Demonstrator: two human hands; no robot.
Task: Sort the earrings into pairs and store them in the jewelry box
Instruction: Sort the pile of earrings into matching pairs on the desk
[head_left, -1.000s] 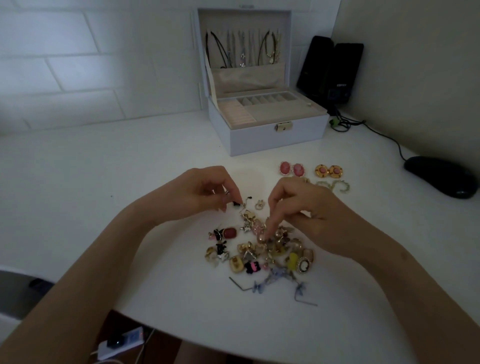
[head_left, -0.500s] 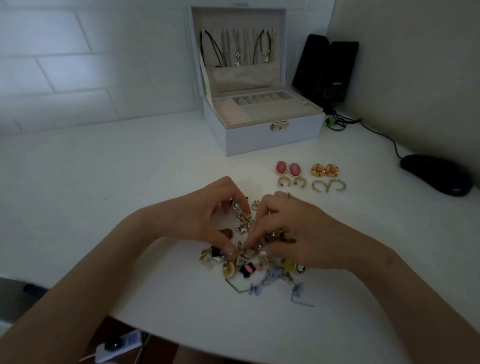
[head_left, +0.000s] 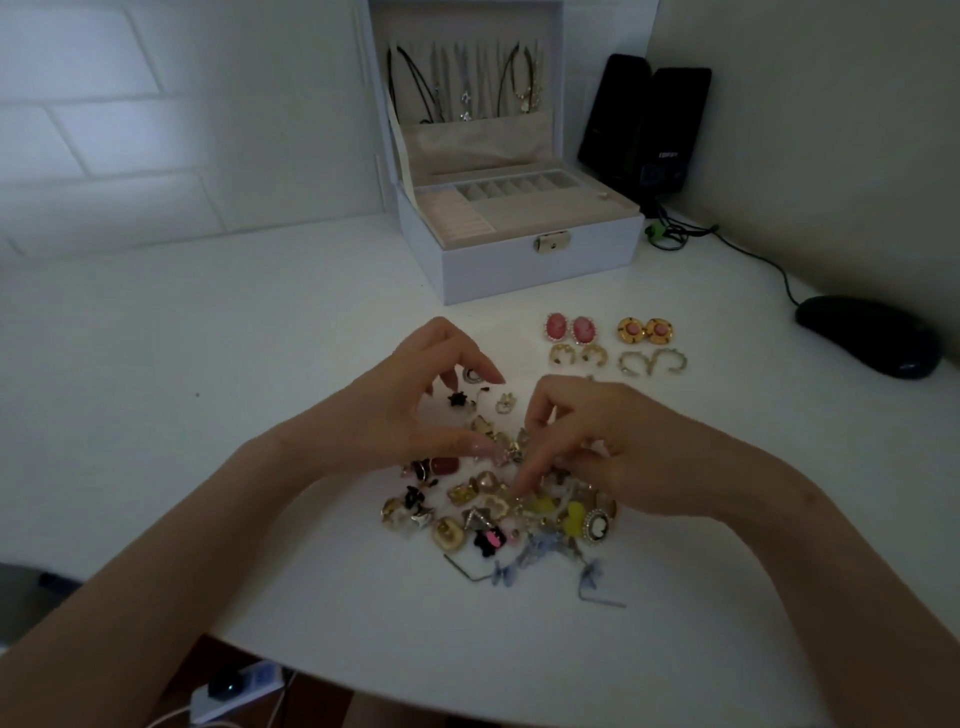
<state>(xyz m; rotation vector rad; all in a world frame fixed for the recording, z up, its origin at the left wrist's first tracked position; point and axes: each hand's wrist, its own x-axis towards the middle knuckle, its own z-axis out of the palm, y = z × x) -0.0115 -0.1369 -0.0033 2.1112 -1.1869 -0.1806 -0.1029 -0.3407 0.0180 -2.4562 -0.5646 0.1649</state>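
Note:
A mixed pile of earrings (head_left: 493, 512) lies on the white table (head_left: 182, 389) in front of me. My left hand (head_left: 410, 405) arches over the pile's far left edge with fingers spread and the thumb tip touching small pieces. A black star earring (head_left: 457, 400) lies under that palm. My right hand (head_left: 592, 441) hovers over the pile's right side, its index fingertip pressed into the earrings; I see nothing held. Sorted pairs lie beyond: pink ovals (head_left: 569, 328), gold rounds (head_left: 645, 330), gold hoops (head_left: 577, 355) and pale hoops (head_left: 653, 361). The white jewelry box (head_left: 540, 265) stands open behind them.
Necklaces hang inside the box lid (head_left: 467, 83). Two black speakers (head_left: 644, 124) stand right of the box, with a cable running to a black mouse (head_left: 867, 335) at the far right. The table's curved front edge is close to my body.
My left hand has opened and spread, and the black earring it held now lies beneath it. My right hand has shifted its index finger deeper into the pile. The view moved slightly.

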